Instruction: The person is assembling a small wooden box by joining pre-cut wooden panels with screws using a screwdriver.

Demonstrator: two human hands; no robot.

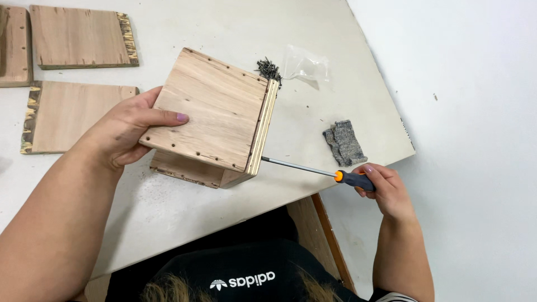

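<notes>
A plywood box (215, 114) stands tilted on the white table (168, 207), its top panel studded with screw heads along the edges. My left hand (127, 131) grips the box's left side, thumb lying on the top panel. My right hand (386, 187) holds a screwdriver (321, 170) by its black and orange handle. The steel shaft points left, and its tip touches the box's right plywood edge near the lower corner.
Three plywood boards (78, 36) lie at the table's back left. A pile of dark screws (269, 70) and a clear plastic bag (305, 62) sit behind the box. A grey cloth scrap (344, 142) lies near the table's right edge, beyond which is pale floor.
</notes>
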